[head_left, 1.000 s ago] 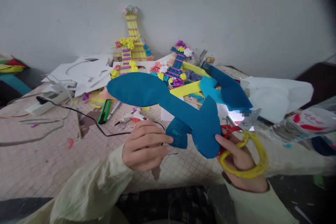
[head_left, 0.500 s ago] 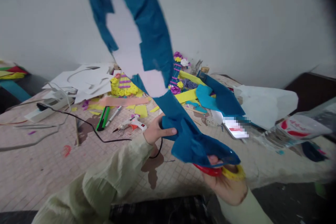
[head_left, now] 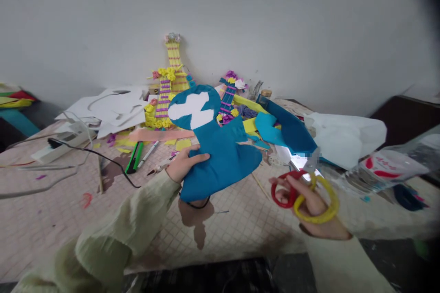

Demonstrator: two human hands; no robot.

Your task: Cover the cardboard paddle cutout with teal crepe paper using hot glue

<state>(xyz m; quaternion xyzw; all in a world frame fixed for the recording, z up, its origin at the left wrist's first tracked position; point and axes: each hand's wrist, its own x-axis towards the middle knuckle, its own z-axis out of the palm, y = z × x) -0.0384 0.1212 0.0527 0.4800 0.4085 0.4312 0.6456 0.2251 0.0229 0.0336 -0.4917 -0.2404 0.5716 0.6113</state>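
Blue cutout, its far end showing white, is hanging above the middle of the table. Of the 2 hands, the left hand is pinching its left edge, thumb on top, while the right hand is holding red-and-yellow scissors with curled fingers, apart from it. Farther left, 1 green cutter is lying.

One pair of scissors, one green cutter
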